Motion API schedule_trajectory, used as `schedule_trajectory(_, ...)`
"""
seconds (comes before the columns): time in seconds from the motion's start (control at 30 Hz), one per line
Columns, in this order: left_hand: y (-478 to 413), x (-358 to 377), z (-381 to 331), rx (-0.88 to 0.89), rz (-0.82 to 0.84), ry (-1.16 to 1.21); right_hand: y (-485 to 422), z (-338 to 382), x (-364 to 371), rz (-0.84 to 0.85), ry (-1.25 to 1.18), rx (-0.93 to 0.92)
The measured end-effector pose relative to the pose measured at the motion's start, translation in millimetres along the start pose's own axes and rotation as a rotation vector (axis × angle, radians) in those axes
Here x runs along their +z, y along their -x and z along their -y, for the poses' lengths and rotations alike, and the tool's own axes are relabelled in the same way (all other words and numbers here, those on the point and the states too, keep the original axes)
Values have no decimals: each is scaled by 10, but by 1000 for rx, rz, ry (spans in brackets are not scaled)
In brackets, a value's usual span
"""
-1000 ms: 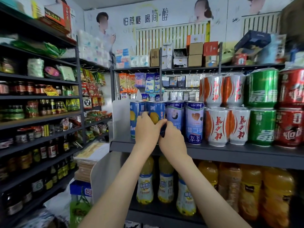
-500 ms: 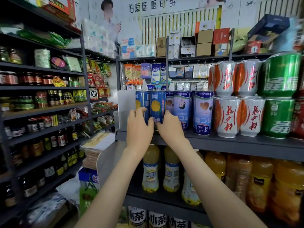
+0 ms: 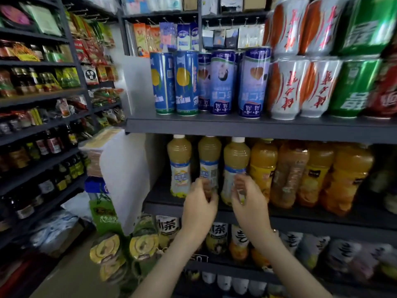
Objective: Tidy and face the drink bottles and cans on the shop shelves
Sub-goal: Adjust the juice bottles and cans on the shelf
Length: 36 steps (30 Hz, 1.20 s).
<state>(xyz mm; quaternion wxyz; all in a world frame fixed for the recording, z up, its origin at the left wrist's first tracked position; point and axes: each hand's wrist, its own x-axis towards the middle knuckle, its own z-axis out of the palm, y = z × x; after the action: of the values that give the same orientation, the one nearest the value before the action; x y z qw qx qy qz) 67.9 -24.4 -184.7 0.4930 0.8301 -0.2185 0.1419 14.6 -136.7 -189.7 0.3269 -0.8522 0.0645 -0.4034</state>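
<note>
Left grip: fingers curled at the foot of the middle pale juice bottle; motion blur, cannot tell whether it is clasped. Right grip: just beside the left one, fingers bent against the lower label of the next pale bottle; hold likewise unreadable. Both bottles upright on the middle shelf, directly above the grips. Blue cans one shelf higher, above the left grip.

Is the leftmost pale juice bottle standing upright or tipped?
Upright: the leftmost pale juice bottle stands on the shelf, white cap on top.
</note>
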Motion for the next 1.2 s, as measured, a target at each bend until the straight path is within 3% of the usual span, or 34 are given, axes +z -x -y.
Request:
schedule_trajectory(0.23, 227, 755, -287, 108, 110, 26, 350, -553, -517, -55, 106, 326)
schedule_trajectory(0.4, 513, 1319, -684, 142, 411, -19, 586, -942, -1152, -138, 223, 472)
schedule_trajectory(0.47, 595, 1486, -818, 124, 460, -10, 621, -1095, -1417, -176, 253, 509)
schedule_trajectory(0.73, 751, 2167, -1438, 109, 363, 68, 540, -1736, -2253, -263, 123, 569)
schedule_trajectory(0.93, 834, 2727, -1835, 14, 242, 76, 363, -2322, -2767, -287, 117, 478)
schedule_trajectory(1.2, 851, 2981, -2036, -34, 180, 69, -78, -2646, -2764, -291, 127, 436)
